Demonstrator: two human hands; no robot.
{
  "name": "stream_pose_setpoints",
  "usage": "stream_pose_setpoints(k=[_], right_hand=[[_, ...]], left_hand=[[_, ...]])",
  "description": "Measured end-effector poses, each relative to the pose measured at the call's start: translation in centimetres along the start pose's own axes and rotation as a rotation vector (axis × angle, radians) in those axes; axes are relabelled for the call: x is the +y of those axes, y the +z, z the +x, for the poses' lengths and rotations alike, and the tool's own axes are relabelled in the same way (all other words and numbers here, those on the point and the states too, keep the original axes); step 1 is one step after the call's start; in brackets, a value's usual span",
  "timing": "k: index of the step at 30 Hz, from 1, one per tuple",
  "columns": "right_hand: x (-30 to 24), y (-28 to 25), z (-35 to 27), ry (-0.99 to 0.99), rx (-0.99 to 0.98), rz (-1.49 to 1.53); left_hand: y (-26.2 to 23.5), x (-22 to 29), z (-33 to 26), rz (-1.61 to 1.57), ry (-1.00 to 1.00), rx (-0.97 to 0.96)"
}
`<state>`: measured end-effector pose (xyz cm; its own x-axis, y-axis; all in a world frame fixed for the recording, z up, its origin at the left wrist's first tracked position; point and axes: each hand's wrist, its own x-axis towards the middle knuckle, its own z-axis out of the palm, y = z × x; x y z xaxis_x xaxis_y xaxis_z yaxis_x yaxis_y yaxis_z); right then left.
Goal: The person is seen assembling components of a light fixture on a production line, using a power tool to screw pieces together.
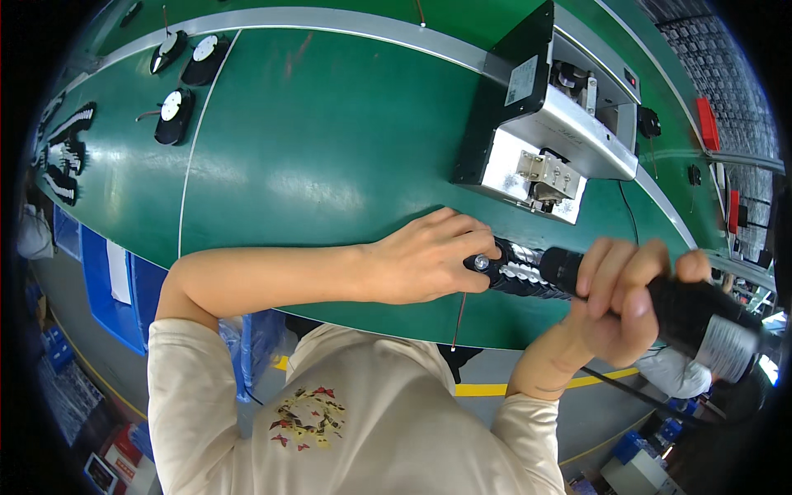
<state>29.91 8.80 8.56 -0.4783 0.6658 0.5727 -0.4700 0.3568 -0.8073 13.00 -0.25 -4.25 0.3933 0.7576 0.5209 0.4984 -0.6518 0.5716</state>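
Gripping a black electric screwdriver with a silver-labelled body (701, 322) in a closed fist, the right hand (619, 289) holds the tool nearly level above the near edge of the green conveyor belt table (330, 148), its tip aimed toward the left hand (429, 256). That left hand is curled down over a small black part with a round shiny metal point (481, 262), fingers pinching it against the table right at the tool's ribbed black nose (520, 272). Judging by this, the fastening looks to be in hand, not finished: tip and part meet, yet whether a screw is seated cannot be told, since the fingers hide the joint. A thin red wire (459, 318) hangs from under the left hand over the table edge. Farther up the belt, three black round fan-like pieces with white centres (175, 115) lie apart from the hands, and a black and silver box-shaped machine (544, 115) stands beyond the hands.
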Motion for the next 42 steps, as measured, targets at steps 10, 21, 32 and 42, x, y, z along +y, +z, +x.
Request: stream_pose_setpoints(k=[10,21,32,42], right_hand=[[1.8,1.5,-2.4,0.071,0.071,-0.091],[1.2,0.5,-1.3,0.059,-0.019,0.059],[2.4,0.2,4.1,0.012,0.148,-0.237],[-0.1,1.1,-3.5,0.024,0.073,0.002]], left_hand=[[-0.1,-0.1,-0.1,-0.002,-0.008,-0.01],[-0.2,0.1,-0.1,0.018,-0.009,-0.007],[0.0,0.0,-0.4,0.036,-0.001,-0.028],[0.1,0.2,-0.4,0.016,-0.016,-0.014]])
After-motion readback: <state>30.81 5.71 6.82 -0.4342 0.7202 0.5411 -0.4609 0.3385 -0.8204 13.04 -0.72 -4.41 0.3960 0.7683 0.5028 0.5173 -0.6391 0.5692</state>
